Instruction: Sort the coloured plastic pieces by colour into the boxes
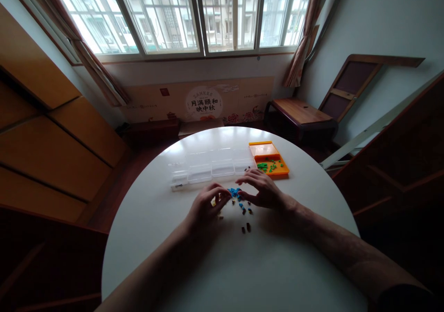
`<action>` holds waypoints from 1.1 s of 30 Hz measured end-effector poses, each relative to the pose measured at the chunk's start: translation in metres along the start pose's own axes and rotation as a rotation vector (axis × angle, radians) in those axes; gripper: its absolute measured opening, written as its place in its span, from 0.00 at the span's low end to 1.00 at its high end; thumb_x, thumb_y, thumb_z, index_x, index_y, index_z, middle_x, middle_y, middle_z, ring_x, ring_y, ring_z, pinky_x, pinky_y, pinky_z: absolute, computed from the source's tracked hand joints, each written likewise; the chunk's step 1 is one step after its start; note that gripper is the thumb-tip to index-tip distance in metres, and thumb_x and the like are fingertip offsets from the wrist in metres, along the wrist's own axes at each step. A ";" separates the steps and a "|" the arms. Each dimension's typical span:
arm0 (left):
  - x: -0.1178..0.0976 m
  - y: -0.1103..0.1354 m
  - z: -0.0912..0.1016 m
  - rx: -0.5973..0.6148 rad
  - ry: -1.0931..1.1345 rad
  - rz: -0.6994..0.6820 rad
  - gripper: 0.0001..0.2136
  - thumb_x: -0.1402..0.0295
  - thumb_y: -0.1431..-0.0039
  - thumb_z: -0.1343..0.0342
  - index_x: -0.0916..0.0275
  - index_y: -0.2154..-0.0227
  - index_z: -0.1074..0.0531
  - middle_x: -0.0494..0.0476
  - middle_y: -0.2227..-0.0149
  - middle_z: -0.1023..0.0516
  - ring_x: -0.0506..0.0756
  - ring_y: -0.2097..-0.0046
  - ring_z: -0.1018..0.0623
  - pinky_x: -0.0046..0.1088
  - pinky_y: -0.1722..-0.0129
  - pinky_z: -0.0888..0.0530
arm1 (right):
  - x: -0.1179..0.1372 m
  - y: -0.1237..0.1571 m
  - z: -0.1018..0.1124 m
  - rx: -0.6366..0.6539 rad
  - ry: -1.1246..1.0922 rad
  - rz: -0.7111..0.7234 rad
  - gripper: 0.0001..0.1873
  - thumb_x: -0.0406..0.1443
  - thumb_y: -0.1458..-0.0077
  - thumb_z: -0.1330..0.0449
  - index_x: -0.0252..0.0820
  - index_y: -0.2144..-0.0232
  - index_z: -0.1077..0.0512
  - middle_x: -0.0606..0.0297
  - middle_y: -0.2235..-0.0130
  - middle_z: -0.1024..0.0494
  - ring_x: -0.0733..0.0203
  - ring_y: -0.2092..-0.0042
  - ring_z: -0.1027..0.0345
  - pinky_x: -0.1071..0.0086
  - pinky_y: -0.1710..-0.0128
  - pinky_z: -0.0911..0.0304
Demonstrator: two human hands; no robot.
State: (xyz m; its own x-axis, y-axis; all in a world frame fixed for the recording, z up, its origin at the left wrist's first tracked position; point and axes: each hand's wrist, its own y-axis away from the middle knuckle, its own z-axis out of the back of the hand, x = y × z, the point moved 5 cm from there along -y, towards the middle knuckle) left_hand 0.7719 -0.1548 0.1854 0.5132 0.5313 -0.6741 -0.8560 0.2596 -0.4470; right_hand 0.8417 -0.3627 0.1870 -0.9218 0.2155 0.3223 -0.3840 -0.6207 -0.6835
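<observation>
A small pile of blue toy bricks lies on the white round table between my two hands. My left hand is at the pile's left edge, thumb and fingertips brought together; whatever they may pinch is too small to make out. On the right, my right hand arches over the pile, thumb and fingers apart, with the thumb close to the blue bricks. Yellowish pieces are partly hidden by my left hand. Nearer to me lie two dark brown bricks, and a few blue, dark and yellow pieces are scattered below the pile.
Beyond my hands stands a clear plastic compartment box. An orange tray holding green bricks is behind my right hand. The round table fills the foreground. A wooden bench stands beyond it, below the window.
</observation>
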 end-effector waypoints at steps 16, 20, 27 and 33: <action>-0.008 -0.004 -0.006 -0.010 0.259 0.116 0.13 0.57 0.28 0.37 0.62 0.61 0.16 0.59 0.61 0.19 0.53 0.61 0.20 0.28 0.60 0.22 | 0.019 -0.002 -0.001 0.049 0.016 0.177 0.04 0.37 0.30 0.34 0.49 0.53 0.22 0.66 0.60 0.15 0.59 0.59 0.21 0.56 0.40 0.29; -0.009 -0.004 -0.005 -0.027 0.242 0.107 0.12 0.58 0.28 0.36 0.62 0.59 0.16 0.59 0.61 0.19 0.53 0.61 0.20 0.28 0.60 0.22 | 0.017 0.001 -0.004 0.042 -0.004 0.179 0.06 0.36 0.30 0.34 0.50 0.52 0.21 0.67 0.60 0.15 0.59 0.59 0.21 0.56 0.40 0.29; -0.005 0.001 -0.005 -0.015 0.027 0.008 0.07 0.64 0.28 0.37 0.59 0.57 0.17 0.58 0.59 0.19 0.54 0.60 0.19 0.31 0.58 0.23 | -0.002 0.001 0.003 -0.114 0.034 0.000 0.06 0.35 0.32 0.34 0.51 0.54 0.20 0.65 0.60 0.14 0.53 0.57 0.23 0.53 0.44 0.28; -0.004 0.006 -0.010 0.032 -0.285 -0.093 0.04 0.65 0.31 0.36 0.55 0.57 0.17 0.55 0.57 0.17 0.55 0.59 0.17 0.36 0.52 0.27 | -0.031 0.006 0.012 -0.238 0.199 -0.272 0.04 0.37 0.30 0.36 0.48 0.58 0.19 0.62 0.58 0.15 0.48 0.53 0.25 0.52 0.46 0.31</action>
State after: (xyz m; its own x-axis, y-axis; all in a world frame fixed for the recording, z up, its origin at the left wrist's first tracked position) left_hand 0.7654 -0.1632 0.1797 0.5548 0.7082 -0.4367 -0.8103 0.3408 -0.4768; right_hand 0.8684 -0.3822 0.1812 -0.7682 0.5039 0.3949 -0.5950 -0.3341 -0.7310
